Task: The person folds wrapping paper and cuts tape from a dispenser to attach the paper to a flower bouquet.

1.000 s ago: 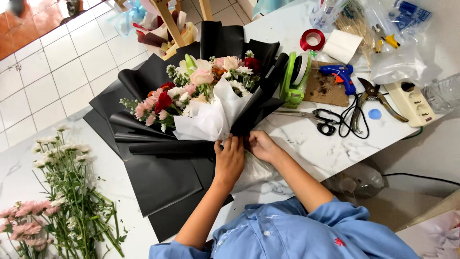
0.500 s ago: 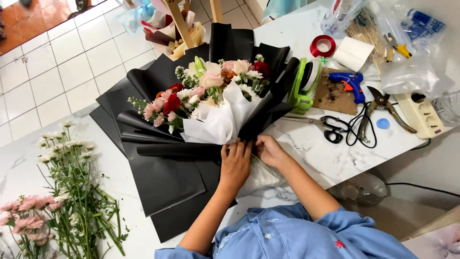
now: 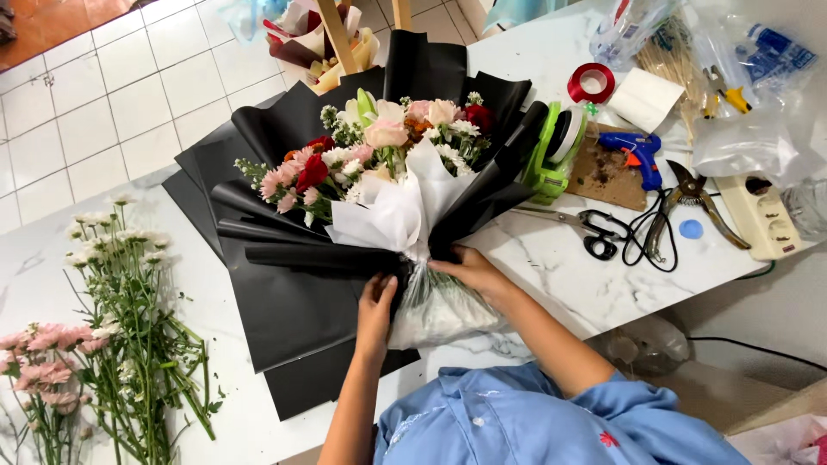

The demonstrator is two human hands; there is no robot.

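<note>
Two grips are clenched at the bouquet [image 3: 388, 172] neck on the tabletop [image 3: 551, 267]: black wrapping paper [image 3: 293, 293] is gathered by the left hand [image 3: 376, 303], the wrapped stems by the right hand [image 3: 469, 269].

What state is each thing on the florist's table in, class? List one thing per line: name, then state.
bouquet: lying on the table, gathered at the neck by both hands
black wrapping paper: spread flat, partly folded around the bouquet
left hand: pressing the paper at the neck
right hand: gripping the neck
scissors: lying closed
red ribbon roll: lying flat
loose flowers: lying unwrapped
</note>
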